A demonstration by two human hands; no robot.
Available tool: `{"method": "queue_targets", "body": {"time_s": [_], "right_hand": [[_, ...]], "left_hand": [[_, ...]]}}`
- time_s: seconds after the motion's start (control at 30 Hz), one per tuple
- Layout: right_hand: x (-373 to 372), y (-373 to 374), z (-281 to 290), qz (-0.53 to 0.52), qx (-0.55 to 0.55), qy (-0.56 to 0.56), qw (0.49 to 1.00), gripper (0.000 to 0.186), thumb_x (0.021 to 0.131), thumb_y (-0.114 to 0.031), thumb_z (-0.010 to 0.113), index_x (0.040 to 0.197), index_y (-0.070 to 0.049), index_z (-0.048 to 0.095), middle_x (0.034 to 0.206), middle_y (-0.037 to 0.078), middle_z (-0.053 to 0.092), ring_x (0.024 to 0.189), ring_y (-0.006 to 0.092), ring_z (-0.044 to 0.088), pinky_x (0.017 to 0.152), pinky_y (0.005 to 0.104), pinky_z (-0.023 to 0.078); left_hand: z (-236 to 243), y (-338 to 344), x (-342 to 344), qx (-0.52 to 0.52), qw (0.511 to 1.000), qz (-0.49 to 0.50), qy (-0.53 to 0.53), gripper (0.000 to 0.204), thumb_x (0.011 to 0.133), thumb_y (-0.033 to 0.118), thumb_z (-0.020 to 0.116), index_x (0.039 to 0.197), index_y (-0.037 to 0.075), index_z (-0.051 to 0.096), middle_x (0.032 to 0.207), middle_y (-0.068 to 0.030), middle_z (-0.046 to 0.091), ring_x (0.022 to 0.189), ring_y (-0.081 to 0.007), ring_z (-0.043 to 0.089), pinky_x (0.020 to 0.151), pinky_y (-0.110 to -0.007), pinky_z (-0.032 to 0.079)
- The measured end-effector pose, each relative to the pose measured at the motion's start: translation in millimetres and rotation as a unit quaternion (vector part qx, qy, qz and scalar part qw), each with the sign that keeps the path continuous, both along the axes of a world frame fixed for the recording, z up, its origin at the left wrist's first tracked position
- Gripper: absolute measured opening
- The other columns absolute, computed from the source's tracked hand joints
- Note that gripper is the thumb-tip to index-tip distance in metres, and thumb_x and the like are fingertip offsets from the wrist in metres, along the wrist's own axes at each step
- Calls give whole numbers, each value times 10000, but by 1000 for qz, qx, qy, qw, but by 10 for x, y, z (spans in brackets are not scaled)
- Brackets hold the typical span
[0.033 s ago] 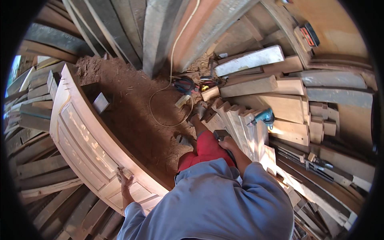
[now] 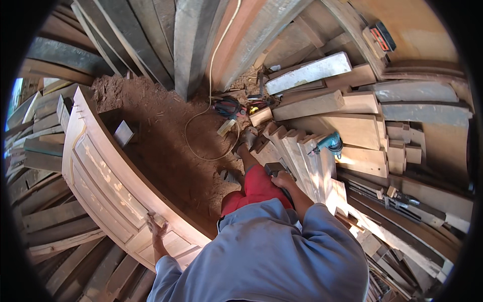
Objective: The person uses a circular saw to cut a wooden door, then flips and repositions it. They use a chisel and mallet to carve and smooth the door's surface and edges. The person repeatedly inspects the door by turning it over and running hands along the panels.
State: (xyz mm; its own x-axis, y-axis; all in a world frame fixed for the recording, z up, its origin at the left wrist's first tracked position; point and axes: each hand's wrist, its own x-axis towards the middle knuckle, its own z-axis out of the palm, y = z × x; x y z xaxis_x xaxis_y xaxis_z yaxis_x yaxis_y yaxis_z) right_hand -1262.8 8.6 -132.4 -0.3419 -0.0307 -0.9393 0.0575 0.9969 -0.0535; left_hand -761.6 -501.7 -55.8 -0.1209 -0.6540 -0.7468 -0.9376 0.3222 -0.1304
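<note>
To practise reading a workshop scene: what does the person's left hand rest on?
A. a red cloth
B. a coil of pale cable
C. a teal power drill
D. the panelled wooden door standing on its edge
D: the left hand lies flat on the panelled wooden door.

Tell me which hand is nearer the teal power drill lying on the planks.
Right. The right hand rests on a dark tool on the stacked planks, just down-left of the teal power drill. The left hand presses on the pale panelled wooden door, far across the sawdust floor.
</note>
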Motion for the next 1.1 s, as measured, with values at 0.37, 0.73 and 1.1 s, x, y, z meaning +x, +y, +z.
{"method": "queue_targets", "body": {"time_s": [0.37,0.73,1.1], "right_hand": [[842,90,55,-83,-22,-20,996,642,810,-369,652,1284,62,607,1294,307,632,1216,420,623,1052,475,493],[738,376,-12,-165,34,13,986,555,763,-259,697,1246,8,646,1309,259,644,1235,411,619,1021,494,507],[573,1164,-1380,-49,191,-21,980,395,800,-169,711,1193,-203,732,1240,169,706,1200,317,666,983,441,552]], "left_hand": [[21,-311,-218,81,994,-35,-60,1327,796,551,793,1607,67,-140,1693,-223,-40,1552,-454,-60,1274,-531,85],[52,-218,-152,61,998,12,26,1325,779,504,837,1625,112,-105,1701,-210,-35,1552,-455,-50,1269,-528,109],[142,485,-230,-12,871,301,388,1117,755,229,679,1660,126,33,1728,-97,-4,1582,-264,-12,1259,-414,-9]]}}
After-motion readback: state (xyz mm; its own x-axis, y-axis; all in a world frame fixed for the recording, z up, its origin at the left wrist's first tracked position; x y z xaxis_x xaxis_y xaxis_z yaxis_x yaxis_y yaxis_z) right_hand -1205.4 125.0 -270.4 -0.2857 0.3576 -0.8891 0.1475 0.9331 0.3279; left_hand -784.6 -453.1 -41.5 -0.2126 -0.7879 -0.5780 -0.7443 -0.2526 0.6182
